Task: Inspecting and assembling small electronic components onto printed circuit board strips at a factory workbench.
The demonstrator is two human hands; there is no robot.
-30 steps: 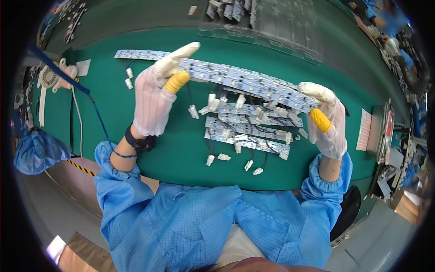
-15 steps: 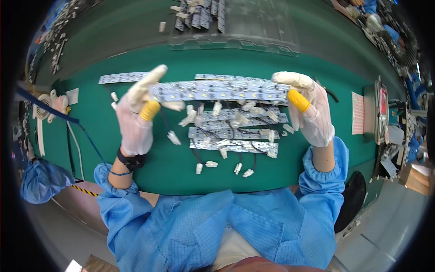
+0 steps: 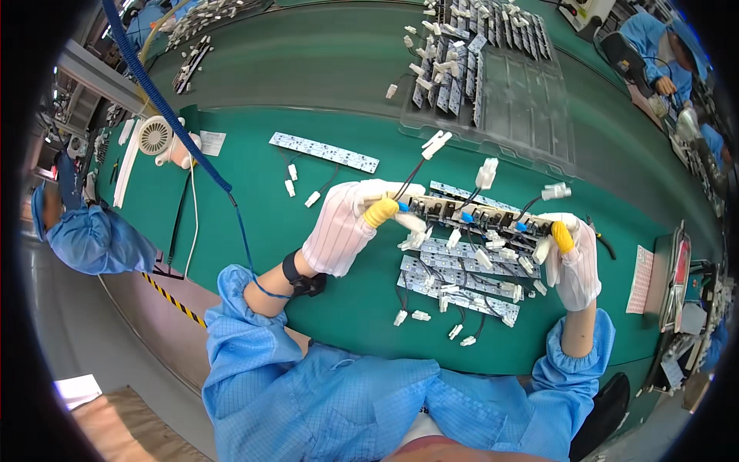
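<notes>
1. Board [image 3: 500, 220], long and narrow, is held up between both hands above the green table [image 3: 369, 316], in front of a loose stack of similar boards [image 3: 454, 294]; its side crowded with dark parts faces the wearer.
2. Left hand [image 3: 342, 227], gloved, is closed in a pinch on the board's left end, its yellow-capped thumb [image 3: 379, 212] on the near side.
3. Right hand [image 3: 576, 266], gloved too, grips the other end, thumb to the front; its fingertips are partly hidden.
4. Weight is probably slight: the strip looks thin, and a pinch at each end seems enough.
5. Stiffness looks fair, since it spans the hands without obvious sag, but bending or twisting would likely strain its joints.
6. Smooth faces may slide a little under cloth gloves; the thumb caps probably add grip.
7. Fragile spots would be the raised parts, among them small blue pieces [image 3: 467, 218], and the roots of the thin dark wires [image 3: 412, 179].
8. White plugs [image 3: 436, 145] stick up on those wires above the upper edge and could snag; they look like poor places to lift from.
9. Best hold, I judge: the bare ends or long edges, pressed lightly.
</notes>
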